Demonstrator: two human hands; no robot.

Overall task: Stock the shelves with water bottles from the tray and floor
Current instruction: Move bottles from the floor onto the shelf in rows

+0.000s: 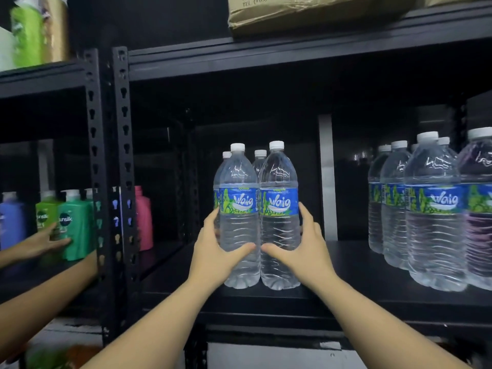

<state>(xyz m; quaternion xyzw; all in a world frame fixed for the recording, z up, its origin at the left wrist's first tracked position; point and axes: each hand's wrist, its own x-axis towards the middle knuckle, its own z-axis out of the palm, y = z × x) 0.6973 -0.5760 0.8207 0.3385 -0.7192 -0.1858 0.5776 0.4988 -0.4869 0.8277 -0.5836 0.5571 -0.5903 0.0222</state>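
A cluster of four water bottles point(257, 217) is clasped between the left hand point(215, 251) and right hand point(303, 246), fingers curled round its sides, near the shelf's point(359, 267) front edge. Uneven pressure is judged likely to topple one bottle off that edge.

**Four bottles held at the shelf's front edge**

A cluster of four water bottles point(258, 217) is stood upright near the front edge of the black shelf point(359, 272). It is clasped by the left hand point(215, 251) and right hand point(306, 249). More bottles point(431, 209) are grouped at the right end.
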